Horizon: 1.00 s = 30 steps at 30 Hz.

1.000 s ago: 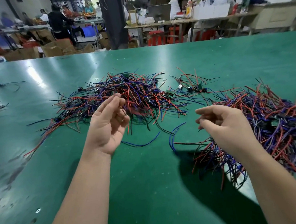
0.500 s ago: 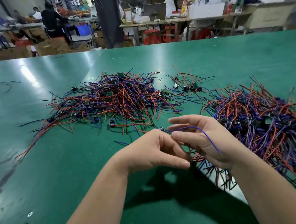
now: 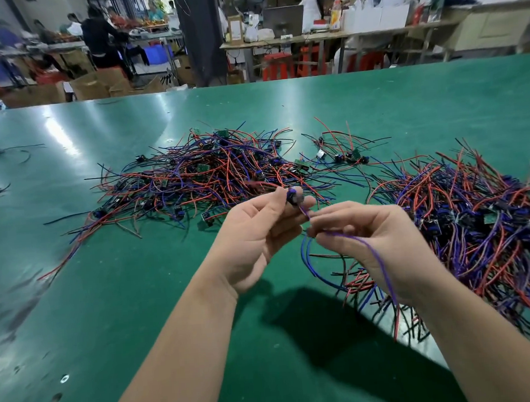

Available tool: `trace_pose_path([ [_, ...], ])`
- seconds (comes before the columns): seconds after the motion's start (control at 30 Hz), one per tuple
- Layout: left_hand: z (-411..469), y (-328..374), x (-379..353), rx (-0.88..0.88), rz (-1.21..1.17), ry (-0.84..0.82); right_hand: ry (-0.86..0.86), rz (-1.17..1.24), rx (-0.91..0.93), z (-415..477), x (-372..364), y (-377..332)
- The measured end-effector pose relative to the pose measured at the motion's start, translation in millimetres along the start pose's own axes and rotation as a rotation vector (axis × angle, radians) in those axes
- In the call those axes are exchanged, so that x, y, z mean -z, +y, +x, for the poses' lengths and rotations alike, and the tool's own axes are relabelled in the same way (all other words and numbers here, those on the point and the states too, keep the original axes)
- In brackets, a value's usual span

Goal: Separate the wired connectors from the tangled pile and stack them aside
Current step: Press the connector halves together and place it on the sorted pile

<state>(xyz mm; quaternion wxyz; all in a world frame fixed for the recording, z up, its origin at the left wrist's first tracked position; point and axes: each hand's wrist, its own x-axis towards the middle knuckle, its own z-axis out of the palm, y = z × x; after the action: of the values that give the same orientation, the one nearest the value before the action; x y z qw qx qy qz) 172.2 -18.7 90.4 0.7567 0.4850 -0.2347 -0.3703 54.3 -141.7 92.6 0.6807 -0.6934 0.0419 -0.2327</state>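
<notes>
Pinching small dark blue connector [image 3: 292,196] with left hand [image 3: 254,242] fingertips, gripping its thin purple wire [image 3: 378,257] in curled right hand [image 3: 382,239] fingers.

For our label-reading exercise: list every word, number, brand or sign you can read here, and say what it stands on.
None is readable.
Dark blue wired connector pinched by the left hand, its purple wire by the right hand: no legible marking.
Small green circuit boards in the tangled pile: too small.
Brown cardboard carton on the far bench: blurred.
</notes>
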Motion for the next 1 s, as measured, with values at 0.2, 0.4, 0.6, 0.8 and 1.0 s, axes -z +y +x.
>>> trace_pose_path([
  [0.2, -3, 1, -4, -0.036, -0.108, -0.060, 0.023, -0.083, -0.029, -3, -6, 2],
  [0.4, -10, 1, -11, 0.037, -0.015, -0.224, 0.154, 0.306, -0.220, 4, 1, -1],
  [0.6, -12, -5, -15, 0.126, 0.065, -0.261, 0.065, 0.361, -0.216, 4, 1, -1],
  [0.8, -12, -5, -19, 0.188, 0.257, -0.089, 0.133, 0.209, -0.205, 4, 2, 4],
  [1.0, -15, -8, -22, 0.138, 0.337, -0.010, 0.211, 0.133, -0.214, 5, 5, 4],
])
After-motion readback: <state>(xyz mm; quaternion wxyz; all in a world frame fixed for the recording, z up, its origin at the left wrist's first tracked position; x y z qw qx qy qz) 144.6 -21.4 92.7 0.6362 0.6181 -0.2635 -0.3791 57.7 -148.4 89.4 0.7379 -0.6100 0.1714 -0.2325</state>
